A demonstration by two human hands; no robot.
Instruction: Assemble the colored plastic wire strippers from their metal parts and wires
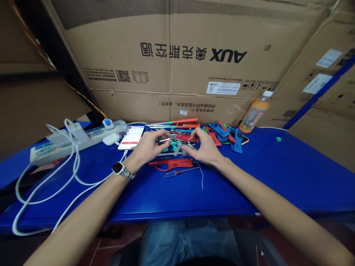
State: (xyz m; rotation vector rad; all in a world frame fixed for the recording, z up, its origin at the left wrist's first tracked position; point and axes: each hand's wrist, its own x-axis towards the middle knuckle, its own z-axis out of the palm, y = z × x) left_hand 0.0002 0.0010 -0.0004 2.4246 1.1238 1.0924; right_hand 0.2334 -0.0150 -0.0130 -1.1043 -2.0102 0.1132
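My left hand [151, 147] is closed in a pinch on a slim dark metal rod [164, 140]. Opposite it, my right hand [204, 148] has its thumb and index finger apart, curved over a pile of loose parts. Clear plastic pieces [178, 149], small green pieces and a thin white wire lie between the hands. Just behind them is a red plastic casing [181, 137]. In front lies a red lighter casing [174, 163] with a trigger loop, and nearer me a screwdriver [172, 173] with a purple handle.
Long lighters with orange handles [184, 121] lie at the back. Blue and red casings [220, 132] are heaped on the right, before an orange drink bottle [255, 112]. Left are a phone [131, 138], a power strip [97, 132] and white cables [76, 162]. A cardboard box [177, 77] stands behind.
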